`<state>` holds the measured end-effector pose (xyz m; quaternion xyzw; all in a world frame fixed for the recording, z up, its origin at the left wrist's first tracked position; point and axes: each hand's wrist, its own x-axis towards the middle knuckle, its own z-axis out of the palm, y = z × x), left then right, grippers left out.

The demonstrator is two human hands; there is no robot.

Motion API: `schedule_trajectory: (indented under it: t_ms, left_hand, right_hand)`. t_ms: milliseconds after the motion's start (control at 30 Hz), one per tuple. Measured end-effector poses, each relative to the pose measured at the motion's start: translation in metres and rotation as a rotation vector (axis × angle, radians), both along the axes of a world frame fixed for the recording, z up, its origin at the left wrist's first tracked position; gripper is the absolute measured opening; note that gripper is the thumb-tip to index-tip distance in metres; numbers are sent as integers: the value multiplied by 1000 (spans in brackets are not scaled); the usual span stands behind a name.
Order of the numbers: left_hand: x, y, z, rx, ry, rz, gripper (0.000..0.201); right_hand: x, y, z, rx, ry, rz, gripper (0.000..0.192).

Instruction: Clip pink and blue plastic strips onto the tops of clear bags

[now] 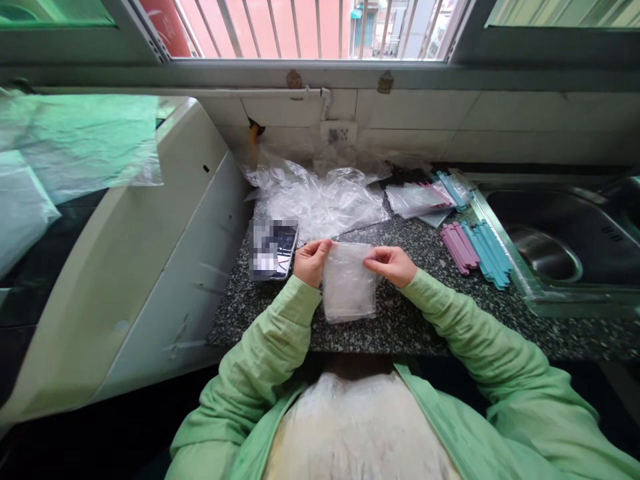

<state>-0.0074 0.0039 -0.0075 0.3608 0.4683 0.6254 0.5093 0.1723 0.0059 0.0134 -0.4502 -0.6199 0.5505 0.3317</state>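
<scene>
A small clear plastic bag (349, 287), flat and roughly rectangular, is held up over the front of the speckled counter. My left hand (311, 261) pinches its upper left corner between thumb and fingers. At its upper right edge, my right hand (393, 265) grips the plastic the same way. Whether the bag is one layer or several I cannot tell. Behind it lies a big crumpled heap of clear plastic (320, 200). A phone (280, 250) rests on the counter just left of my left hand.
Pink sealing clips (459, 248) and blue sealing clips (487, 253) lie right of my hands, with flat plastic packets (417, 200) behind them. A sink (523, 303) with a metal bowl (547, 257) is at the right. A pale machine casing (165, 220) stands on the left.
</scene>
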Motion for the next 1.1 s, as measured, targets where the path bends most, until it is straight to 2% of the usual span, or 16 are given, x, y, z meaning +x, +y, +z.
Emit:
schedule_trajectory:
  t_ms: [200, 367, 467, 533, 600, 767, 933, 1100]
  left_hand:
    - [-2, 0, -4, 47, 97, -26, 35]
    - [-8, -4, 12, 138, 271, -138, 41]
    - [-10, -4, 24, 160, 391, -284, 39]
    - [-8, -3, 27, 102, 438, -443, 35]
    - [-6, -3, 27, 38, 430, -545, 32]
    - [-4, -4, 24, 13, 377, -542, 33]
    - [-4, -3, 25, -2, 414, -505, 35]
    - [-1, -3, 22, -65, 384, -642, 37]
  right_hand:
    - [6, 2, 6, 48, -36, -55, 41]
    - [14, 2, 12, 15, -72, 40, 41]
    - [13, 1, 13, -36, -101, 134, 39]
    - [11, 0, 11, -65, -121, 180, 38]
    - [8, -1, 9, -80, -132, 198, 38]
    - [6, -1, 7, -99, -114, 187, 37]
    - [7, 0, 7, -106, -107, 186, 38]
    - [6, 0, 4, -97, -131, 223, 39]
